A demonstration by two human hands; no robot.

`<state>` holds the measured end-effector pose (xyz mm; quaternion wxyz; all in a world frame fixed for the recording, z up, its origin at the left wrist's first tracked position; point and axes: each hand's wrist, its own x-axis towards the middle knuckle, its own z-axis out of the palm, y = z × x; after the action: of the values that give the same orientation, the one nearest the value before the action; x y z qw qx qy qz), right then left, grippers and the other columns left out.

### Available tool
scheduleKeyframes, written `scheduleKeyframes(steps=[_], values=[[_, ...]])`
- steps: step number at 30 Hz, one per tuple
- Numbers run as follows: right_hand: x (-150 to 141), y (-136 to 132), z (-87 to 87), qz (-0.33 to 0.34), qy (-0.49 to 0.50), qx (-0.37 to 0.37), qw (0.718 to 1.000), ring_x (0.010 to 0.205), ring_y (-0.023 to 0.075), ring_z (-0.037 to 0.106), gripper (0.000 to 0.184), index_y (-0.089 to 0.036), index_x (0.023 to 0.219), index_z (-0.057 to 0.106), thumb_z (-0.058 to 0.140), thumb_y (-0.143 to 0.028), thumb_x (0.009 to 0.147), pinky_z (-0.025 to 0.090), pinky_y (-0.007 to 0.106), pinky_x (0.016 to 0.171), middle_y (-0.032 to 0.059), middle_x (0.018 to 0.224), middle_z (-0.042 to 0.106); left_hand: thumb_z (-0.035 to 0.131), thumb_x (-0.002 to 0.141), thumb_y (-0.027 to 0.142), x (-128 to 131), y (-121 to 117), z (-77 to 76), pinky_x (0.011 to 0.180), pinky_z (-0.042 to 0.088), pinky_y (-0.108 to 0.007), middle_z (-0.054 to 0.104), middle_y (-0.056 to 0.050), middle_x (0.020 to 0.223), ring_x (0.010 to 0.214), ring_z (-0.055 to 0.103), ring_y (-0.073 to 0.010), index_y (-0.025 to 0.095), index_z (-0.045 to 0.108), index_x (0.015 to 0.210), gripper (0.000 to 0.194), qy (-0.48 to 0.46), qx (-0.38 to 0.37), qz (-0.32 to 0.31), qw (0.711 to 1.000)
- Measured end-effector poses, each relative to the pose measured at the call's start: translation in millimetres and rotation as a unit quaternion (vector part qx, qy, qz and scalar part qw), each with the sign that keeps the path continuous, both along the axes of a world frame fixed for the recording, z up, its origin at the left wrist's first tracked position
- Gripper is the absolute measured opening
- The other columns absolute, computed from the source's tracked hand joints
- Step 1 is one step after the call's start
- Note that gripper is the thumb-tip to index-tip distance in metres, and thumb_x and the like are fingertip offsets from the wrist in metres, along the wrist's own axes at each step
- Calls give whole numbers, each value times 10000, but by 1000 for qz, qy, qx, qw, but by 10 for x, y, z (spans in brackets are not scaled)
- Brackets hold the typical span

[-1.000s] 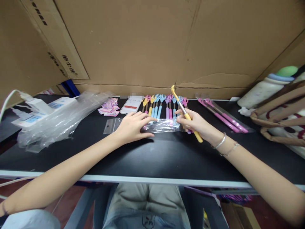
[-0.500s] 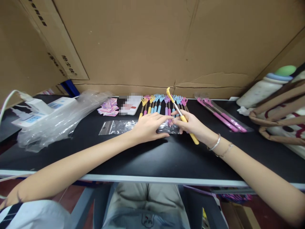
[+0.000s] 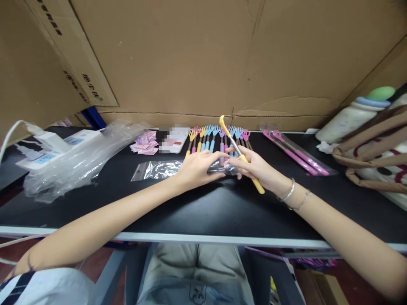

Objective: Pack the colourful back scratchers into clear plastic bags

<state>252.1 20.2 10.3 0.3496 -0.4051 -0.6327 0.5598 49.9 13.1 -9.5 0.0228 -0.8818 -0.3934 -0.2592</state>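
Evidently the step in hand is readying a clear bag: the yellow back scratcher (image 3: 243,158) is gripped in the right hand (image 3: 262,169), slanting with its head raised above the row of back scratchers (image 3: 207,145), while that hand's fingertips reach the right end of the clear bag (image 3: 160,170). The left hand (image 3: 199,169) lies over the bag, thumb and forefinger parted around its far portion; whether its hidden fingers pinch the film cannot be told.

The next move seems to call for parting the bag's thin layers without letting the scratcher go, a fiddly job for fingertips already occupied.

Room is tightest behind, where the row fans out close to the cardboard wall (image 3: 178,63). The phone (image 3: 181,143) and cards (image 3: 145,143) crowd the back left, and two wrapped pink scratchers (image 3: 297,159) lie right of the right hand. Bare black tabletop (image 3: 222,216) stretches toward the pale front edge (image 3: 222,239), the easiest direction to move.
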Motion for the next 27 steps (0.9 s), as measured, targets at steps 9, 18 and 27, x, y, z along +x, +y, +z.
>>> scheduleKeyframes(steps=[9, 18, 27], values=[[21, 27, 6, -29, 20, 1, 999, 347, -1, 242, 449, -187, 1118, 522, 697, -342, 735, 474, 216, 487, -73, 643, 594, 569, 852, 462, -32, 15, 29, 775, 454, -277, 661, -17, 1010, 927, 611, -182, 263, 512, 1217, 420, 1, -12, 11, 1000], [25, 36, 11, -26, 35, -3, 999, 328, 14, 226, 354, -187, 1077, 514, 645, -327, 779, 494, 223, 517, -112, 512, 526, 555, 865, 463, -56, 22, -13, 718, 439, -238, 670, 20, 954, 883, 631, -152, 304, 510, 1227, 398, -1, -20, 22, 1000], [247, 135, 246, 1, 21, 9, 1000, 330, 65, 252, 268, -222, 916, 509, 527, -480, 846, 450, 282, 465, -48, 482, 554, 570, 862, 402, -195, 85, 125, 658, 401, -217, 669, 15, 960, 856, 621, -141, 272, 553, 1163, 328, -38, 8, 11, 999]])
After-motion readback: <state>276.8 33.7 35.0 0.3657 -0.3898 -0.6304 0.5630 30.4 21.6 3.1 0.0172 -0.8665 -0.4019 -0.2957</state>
